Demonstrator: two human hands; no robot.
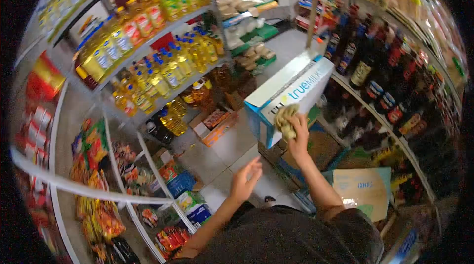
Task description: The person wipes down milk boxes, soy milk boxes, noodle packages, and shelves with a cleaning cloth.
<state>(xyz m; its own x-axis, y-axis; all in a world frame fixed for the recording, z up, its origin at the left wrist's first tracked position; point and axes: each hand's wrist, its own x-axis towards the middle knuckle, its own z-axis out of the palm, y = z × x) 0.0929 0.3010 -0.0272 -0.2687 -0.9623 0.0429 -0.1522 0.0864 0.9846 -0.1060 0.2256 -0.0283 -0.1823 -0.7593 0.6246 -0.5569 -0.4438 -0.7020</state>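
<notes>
My right hand (298,138) grips a crumpled yellowish cloth (286,120) and presses it to the side of a white and blue milk carton box (291,84). "TH true MILK" is printed on that side, partly covered by the cloth. The box stands tilted in view, ahead of me and to the right. Away from the box, my left hand (246,180) hovers above the tiled floor with its fingers stretched out and nothing in it.
Shelves of oil bottles (170,69) rise at the left. Dark bottles (363,69) line the right shelf. A brown cardboard box (363,192) sits by my right elbow. On the floor, an open carton (213,123) holds small packs. A white rail (89,188) crosses the lower left.
</notes>
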